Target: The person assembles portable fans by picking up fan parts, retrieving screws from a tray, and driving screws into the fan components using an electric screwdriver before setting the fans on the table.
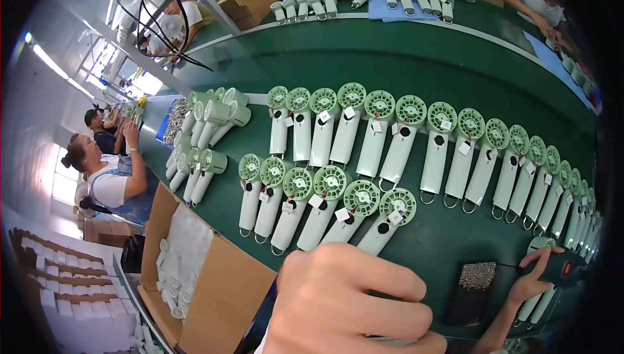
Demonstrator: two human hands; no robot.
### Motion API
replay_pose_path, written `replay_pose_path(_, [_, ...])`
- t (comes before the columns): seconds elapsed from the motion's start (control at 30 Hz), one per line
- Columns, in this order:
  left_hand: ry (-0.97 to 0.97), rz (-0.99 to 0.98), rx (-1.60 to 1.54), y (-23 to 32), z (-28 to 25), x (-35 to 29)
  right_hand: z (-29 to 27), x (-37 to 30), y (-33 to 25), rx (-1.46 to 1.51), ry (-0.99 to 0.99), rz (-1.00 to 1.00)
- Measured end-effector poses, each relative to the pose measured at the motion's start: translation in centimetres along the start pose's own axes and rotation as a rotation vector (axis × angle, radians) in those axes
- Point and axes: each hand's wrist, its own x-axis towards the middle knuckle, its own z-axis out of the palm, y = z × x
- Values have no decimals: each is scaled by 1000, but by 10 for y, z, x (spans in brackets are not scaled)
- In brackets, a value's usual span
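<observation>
My left hand (351, 302) is large and close at the bottom middle, in front of the nearer row of handheld fans. Its fingers are curled; anything inside them is hidden. At the lower right my right hand (534, 277) closes on the left end of a dark device (564, 269) with a red switch. A light green fan (541, 243) lies just beyond these fingers. Handheld fans with round green heads and pale handles form a long row (380, 130) and a shorter nearer row (298, 214). Wires and small white tags show on many of them.
A black tray (478, 282) of tiny metal parts lies left of my right hand. More fan bodies (214, 117) cluster at left beside a blue bin (170, 123). A cardboard box (224, 302) of white parts stands at the table's edge. Co-workers sit left and beyond the table.
</observation>
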Motion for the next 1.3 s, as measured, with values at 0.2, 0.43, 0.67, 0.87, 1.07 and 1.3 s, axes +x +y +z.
replay_pose_path(0.2, [643, -941, 365, -39, -56, -43, 20, 0, -1, 69, 15, 28])
replay_pose_path(0.43, [718, -905, 23, -41, -57, -38, 11, -6, 10, 43, -37, -43])
replay_pose_path(0.67, [-82, -596, -536, -4, -4, 5, 17, -12, 13, 240, 51, -46])
replay_pose_path(0.87, [-111, -583, -698, -8, -12, 3, 18, -10, 3, 125, -84, -92])
replay_pose_path(1.07, [19, -606, -747, -14, -11, -3, 17, -13, 4, 129, -97, -53])
replay_pose_path(1.3, [181, -619, -786, -15, -16, -8, 16, -10, 0, 99, -84, -93])
